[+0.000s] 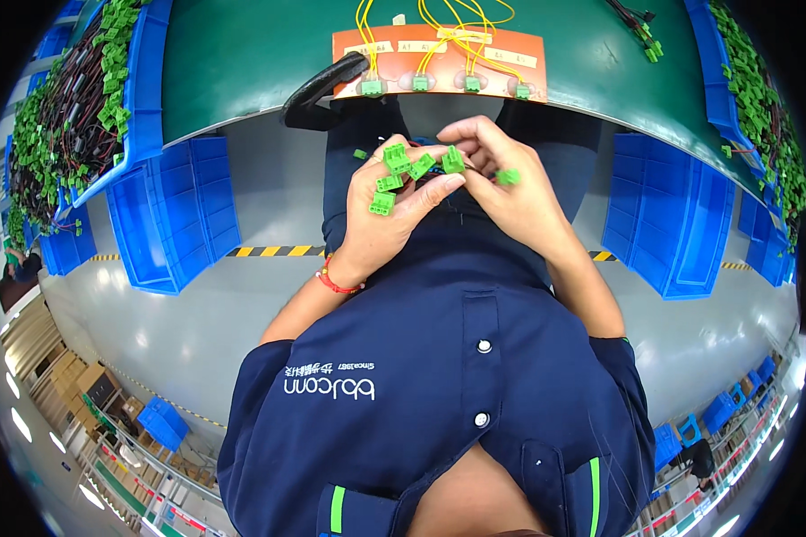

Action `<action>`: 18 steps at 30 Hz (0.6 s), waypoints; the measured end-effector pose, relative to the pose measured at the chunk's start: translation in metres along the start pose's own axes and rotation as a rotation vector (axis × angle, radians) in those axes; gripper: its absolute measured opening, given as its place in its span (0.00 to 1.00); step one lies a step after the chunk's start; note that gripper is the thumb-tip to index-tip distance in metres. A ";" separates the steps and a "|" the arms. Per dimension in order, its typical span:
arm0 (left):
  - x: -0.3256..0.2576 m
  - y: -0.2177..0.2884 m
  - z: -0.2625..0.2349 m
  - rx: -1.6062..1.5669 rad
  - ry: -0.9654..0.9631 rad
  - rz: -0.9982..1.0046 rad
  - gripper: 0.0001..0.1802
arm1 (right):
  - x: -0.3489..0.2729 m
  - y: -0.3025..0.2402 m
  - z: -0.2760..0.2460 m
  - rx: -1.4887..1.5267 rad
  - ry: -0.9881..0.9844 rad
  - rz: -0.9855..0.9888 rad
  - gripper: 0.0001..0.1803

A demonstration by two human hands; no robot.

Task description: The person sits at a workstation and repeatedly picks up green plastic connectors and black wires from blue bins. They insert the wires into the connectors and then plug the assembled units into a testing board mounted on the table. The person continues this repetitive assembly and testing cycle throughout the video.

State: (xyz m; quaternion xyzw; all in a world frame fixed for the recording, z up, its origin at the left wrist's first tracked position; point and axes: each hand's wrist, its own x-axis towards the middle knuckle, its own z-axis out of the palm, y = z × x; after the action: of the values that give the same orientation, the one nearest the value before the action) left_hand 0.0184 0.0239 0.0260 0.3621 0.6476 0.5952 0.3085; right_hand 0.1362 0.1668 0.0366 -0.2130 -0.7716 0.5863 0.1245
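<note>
Both my hands meet over my lap, below the edge of the green worktop (233, 58). My left hand (381, 215) is closed around a bunch of wired green plug connectors (396, 159), several of which stick out past its fingers and thumb. My right hand (521, 190) pinches at the dark leads beside the left thumb. One green connector (454, 159) stands between the two hands, and another green connector (508, 177) shows against the right palm. The wires themselves are mostly hidden by my fingers.
An orange board (528, 52) with green sockets and yellow wires lies at the worktop's edge, beside a black handle-shaped tool (324, 88). Blue bins full of wired connectors flank me at left (145, 98) and right (715, 89). Loose connectors (651, 49) lie at far right.
</note>
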 end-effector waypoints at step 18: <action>0.008 0.001 -0.027 -0.557 0.348 -0.159 0.19 | -0.017 -0.027 -0.032 0.172 -0.249 -0.520 0.26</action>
State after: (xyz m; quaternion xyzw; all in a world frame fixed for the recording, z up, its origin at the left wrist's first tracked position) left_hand -0.0089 0.0160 0.0304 0.1053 0.5293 0.7764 0.3256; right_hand 0.1604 0.1806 0.0723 0.0768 -0.7570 0.6197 0.1925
